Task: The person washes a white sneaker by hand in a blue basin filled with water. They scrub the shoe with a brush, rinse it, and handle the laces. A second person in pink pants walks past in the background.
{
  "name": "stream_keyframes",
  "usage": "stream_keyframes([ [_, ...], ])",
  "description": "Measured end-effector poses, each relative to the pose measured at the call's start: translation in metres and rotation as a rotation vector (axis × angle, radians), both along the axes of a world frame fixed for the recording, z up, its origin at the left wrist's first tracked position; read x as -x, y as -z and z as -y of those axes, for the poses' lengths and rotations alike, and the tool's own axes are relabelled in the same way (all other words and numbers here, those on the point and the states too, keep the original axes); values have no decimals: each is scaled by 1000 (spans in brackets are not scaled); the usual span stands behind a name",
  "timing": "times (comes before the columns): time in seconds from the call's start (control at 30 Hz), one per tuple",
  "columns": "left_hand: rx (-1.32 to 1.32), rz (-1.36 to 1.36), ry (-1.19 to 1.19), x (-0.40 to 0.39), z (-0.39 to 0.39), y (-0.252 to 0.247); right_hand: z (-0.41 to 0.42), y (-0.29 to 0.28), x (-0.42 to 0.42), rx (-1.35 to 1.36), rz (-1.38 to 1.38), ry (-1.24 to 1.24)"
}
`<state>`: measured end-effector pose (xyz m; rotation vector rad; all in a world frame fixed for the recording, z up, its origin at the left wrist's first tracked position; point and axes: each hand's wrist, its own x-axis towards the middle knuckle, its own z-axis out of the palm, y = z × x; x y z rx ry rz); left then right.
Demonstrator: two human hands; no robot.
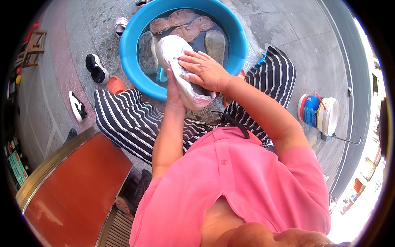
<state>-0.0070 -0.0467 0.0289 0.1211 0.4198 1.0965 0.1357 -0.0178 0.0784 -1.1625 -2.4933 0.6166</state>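
My left hand (174, 92) grips the side of a white sneaker (176, 51), its toe pointing away from me and its pink-lined heel towards me. My right hand (203, 69) lies over the sneaker's top, palm down, fingers extended and slightly apart; whatever is under the palm is hidden. The sneaker is above the near rim of a round blue plastic basin (129, 64). Dark water in the basin holds pinkish soles (196, 27), a grey sole (215, 44) and a dirty pale shoe (148, 52). Partly behind the sneaker, a light-blue plastic object (162, 74) sits in the water.
Black-and-white shoes (97, 68) and a pale pink shoe (121, 25) lie left of the basin. An orange slipper (115, 85) is near its rim. A plastic bucket (318, 112) stands right. A reddish-brown panel (80, 185) is at lower left, a wooden stool (35, 48) farther off.
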Motion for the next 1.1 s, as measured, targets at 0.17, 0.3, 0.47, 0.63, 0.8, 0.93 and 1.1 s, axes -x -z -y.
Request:
stream_keyframes([
  [0.17, 46, -184, -119, 2, -3, 4, 37, -6, 5, 148, -246, -29],
  [0.3, -49, -144, -54, 16, -5, 6, 53, -5, -10, 197, -340, 22],
  [0.47, -65, -62, -47, 12, -7, 4, 36, -37, -7, 64, -567, 283],
  [0.63, 101, 249, -128, 11, -7, 6, 6, -42, 17, -171, -404, 79],
  [0.8, -237, 447, 39, 9, -8, 22, -24, -12, 13, 38, -412, 324],
  [0.93, -190, 112, -163, 10, 8, 30, 10, 18, 34, 308, -493, 299],
  [1.1, -234, 451, -113, 5, -5, 10, 61, 11, 19, 330, -719, 179],
])
